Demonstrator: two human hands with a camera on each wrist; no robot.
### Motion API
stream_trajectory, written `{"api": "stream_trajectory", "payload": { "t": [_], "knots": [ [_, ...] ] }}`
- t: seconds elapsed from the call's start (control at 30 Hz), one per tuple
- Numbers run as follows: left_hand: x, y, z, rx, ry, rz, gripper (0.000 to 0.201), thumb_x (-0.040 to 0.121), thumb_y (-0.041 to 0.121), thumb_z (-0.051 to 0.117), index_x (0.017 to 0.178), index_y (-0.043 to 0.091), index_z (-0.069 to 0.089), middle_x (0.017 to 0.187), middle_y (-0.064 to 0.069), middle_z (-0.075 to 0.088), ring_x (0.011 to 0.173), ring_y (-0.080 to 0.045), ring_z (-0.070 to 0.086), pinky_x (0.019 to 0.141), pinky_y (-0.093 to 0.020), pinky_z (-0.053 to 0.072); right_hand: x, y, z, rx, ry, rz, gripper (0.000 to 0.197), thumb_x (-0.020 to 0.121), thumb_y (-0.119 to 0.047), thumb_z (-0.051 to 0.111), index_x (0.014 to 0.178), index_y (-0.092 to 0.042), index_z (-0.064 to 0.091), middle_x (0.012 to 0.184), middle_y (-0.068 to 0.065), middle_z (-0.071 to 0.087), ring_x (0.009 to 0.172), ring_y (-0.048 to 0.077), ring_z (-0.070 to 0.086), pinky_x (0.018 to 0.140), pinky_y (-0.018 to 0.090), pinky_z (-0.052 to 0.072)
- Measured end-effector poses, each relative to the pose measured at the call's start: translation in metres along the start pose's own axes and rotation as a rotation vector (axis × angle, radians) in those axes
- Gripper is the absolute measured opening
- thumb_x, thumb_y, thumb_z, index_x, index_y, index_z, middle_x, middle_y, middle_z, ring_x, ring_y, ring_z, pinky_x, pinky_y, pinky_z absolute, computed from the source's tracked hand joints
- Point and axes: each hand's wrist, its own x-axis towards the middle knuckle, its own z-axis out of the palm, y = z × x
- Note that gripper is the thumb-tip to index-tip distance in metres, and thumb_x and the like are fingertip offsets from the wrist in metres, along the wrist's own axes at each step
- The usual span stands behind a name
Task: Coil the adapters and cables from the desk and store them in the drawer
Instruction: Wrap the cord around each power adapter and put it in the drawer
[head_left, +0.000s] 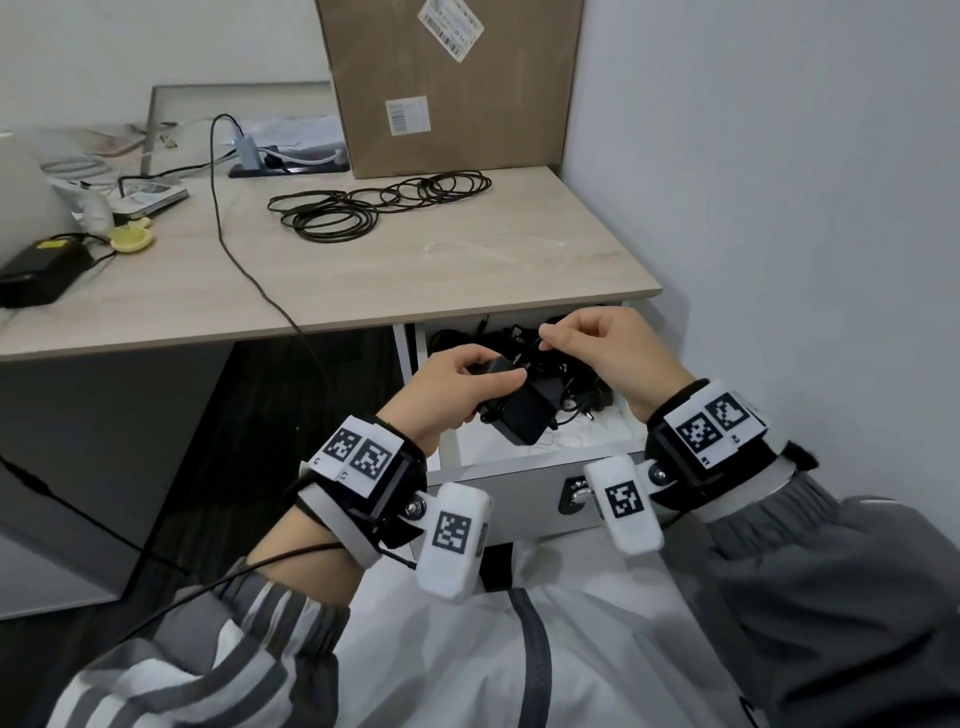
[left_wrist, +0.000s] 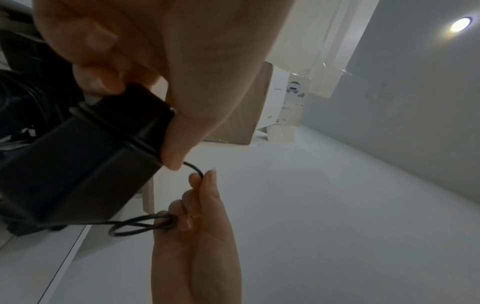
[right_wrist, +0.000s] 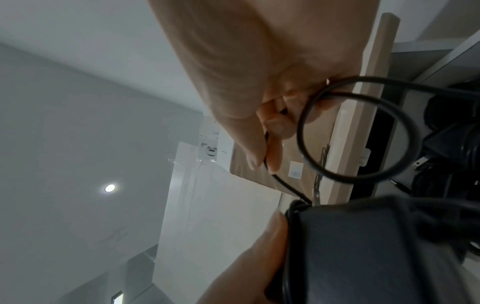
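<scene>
In the head view, a black adapter (head_left: 519, 410) is held above the open drawer (head_left: 524, 462) by the left hand (head_left: 457, 387), its fingers curled round it. Its cable (head_left: 537, 345) is pinched by the right hand (head_left: 602, 348). A loose cable coil (head_left: 374, 205) is seen on the counter (head_left: 415, 270).

In the left wrist view, the adapter (left_wrist: 78, 164) is gripped, and the cable (left_wrist: 194, 168) is pinched in the other hand's fingers (left_wrist: 207, 185).

In the right wrist view, a cable loop (right_wrist: 358, 127) is held by curled fingers (right_wrist: 272, 127).

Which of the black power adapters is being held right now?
The black adapter over the open drawer: the left hand grips it. The other adapter lies untouched at the desk's far left.
</scene>
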Motion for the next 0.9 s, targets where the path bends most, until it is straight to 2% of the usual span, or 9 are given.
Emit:
{"api": "stream_trajectory", "payload": {
  "t": [0.07, 0.2, 0.27, 0.4, 0.57, 0.63, 0.73, 0.8, 0.9],
  "knots": [
    [0.001, -0.001, 0.0, -0.033, 0.074, 0.016, 0.027, 0.083, 0.034, 0.072, 0.102, 0.015, 0.066, 0.067, 0.006, 0.054, 0.051, -0.008, 0.04, 0.045, -0.017, 0.03, -0.002, 0.001, 0.003, -0.005, -0.008, -0.018, 0.014, 0.086, -0.027, 0.068, 0.08, -0.016, 0.074, 0.084, 0.001, 0.074, 0.084, 0.01, 0.067, 0.085, 0.027, 0.051],
    [0.003, -0.003, 0.002, -0.107, 0.207, 0.058, 0.027, 0.086, 0.033, 0.069, 0.104, 0.014, 0.063, 0.079, 0.002, 0.056, 0.057, -0.009, 0.045, 0.042, -0.012, 0.035, -0.008, 0.0, 0.01, 0.036, 0.005, -0.057, 0.012, 0.089, -0.02, 0.065, 0.089, -0.013, 0.074, 0.092, 0.01, 0.073, 0.085, 0.015, 0.066, 0.083, 0.026, 0.051],
    [0.004, -0.003, 0.005, -0.163, 0.259, 0.068, 0.029, 0.087, 0.034, 0.068, 0.105, 0.012, 0.062, 0.081, 0.001, 0.057, 0.06, -0.008, 0.049, 0.044, -0.011, 0.038, -0.011, -0.001, 0.015, 0.055, -0.011, -0.069, 0.012, 0.09, -0.017, 0.063, 0.092, -0.011, 0.074, 0.092, 0.006, 0.074, 0.087, 0.013, 0.066, 0.083, 0.026, 0.051],
    [0.008, 0.0, 0.011, -0.372, 0.374, 0.058, 0.031, 0.089, 0.035, 0.065, 0.108, 0.012, 0.056, 0.094, -0.003, 0.061, 0.077, -0.012, 0.06, 0.056, -0.018, 0.048, -0.016, -0.002, 0.027, 0.06, -0.084, -0.106, 0.016, 0.092, -0.014, 0.059, 0.101, -0.014, 0.073, 0.09, -0.009, 0.071, 0.08, -0.007, 0.062, 0.075, 0.01, 0.046],
    [0.012, 0.008, -0.001, -0.858, 0.439, 0.114, 0.033, 0.094, 0.032, 0.058, 0.116, 0.009, 0.049, 0.105, -0.009, 0.059, 0.076, -0.011, 0.057, 0.056, -0.016, 0.049, -0.019, 0.003, 0.027, -0.028, -0.186, -0.083, 0.016, 0.093, -0.019, 0.059, 0.089, -0.017, 0.074, 0.065, -0.016, 0.062, 0.058, -0.001, 0.048, 0.06, 0.01, 0.038],
    [0.011, 0.012, -0.01, -0.973, 0.373, 0.129, 0.033, 0.096, 0.035, 0.054, 0.116, 0.01, 0.048, 0.1, -0.007, 0.056, 0.068, -0.009, 0.054, 0.052, -0.014, 0.047, -0.019, 0.008, 0.027, -0.044, -0.212, -0.067, 0.016, 0.093, -0.019, 0.059, 0.087, -0.019, 0.073, 0.063, -0.016, 0.059, 0.059, 0.002, 0.046, 0.062, 0.016, 0.039],
    [0.008, 0.012, -0.019, -1.013, 0.154, 0.122, 0.035, 0.097, 0.039, 0.049, 0.12, 0.013, 0.049, 0.095, -0.006, 0.057, 0.055, -0.007, 0.046, 0.043, -0.012, 0.037, -0.016, 0.014, 0.024, -0.037, -0.156, -0.055, 0.018, 0.092, -0.025, 0.059, 0.083, -0.025, 0.075, 0.067, 0.0, 0.056, 0.063, 0.017, 0.045, 0.064, 0.033, 0.039],
    [0.003, 0.012, -0.021, -0.947, -0.007, 0.107, 0.032, 0.098, 0.038, 0.047, 0.119, 0.015, 0.051, 0.093, -0.002, 0.058, 0.051, -0.006, 0.041, 0.04, -0.012, 0.029, -0.014, 0.011, 0.021, 0.006, -0.101, -0.036, 0.018, 0.092, -0.023, 0.06, 0.084, -0.023, 0.076, 0.063, -0.002, 0.054, 0.064, 0.019, 0.042, 0.064, 0.032, 0.036],
    [-0.005, 0.011, -0.017, -0.756, -0.213, 0.062, 0.024, 0.092, 0.036, 0.05, 0.105, 0.017, 0.057, 0.084, -0.001, 0.052, 0.048, -0.007, 0.036, 0.043, -0.016, 0.017, -0.014, 0.002, 0.018, 0.061, -0.096, -0.023, 0.018, 0.09, -0.014, 0.062, 0.077, -0.018, 0.073, 0.052, -0.014, 0.052, 0.053, 0.007, 0.041, 0.058, 0.02, 0.033]
  ]
}}
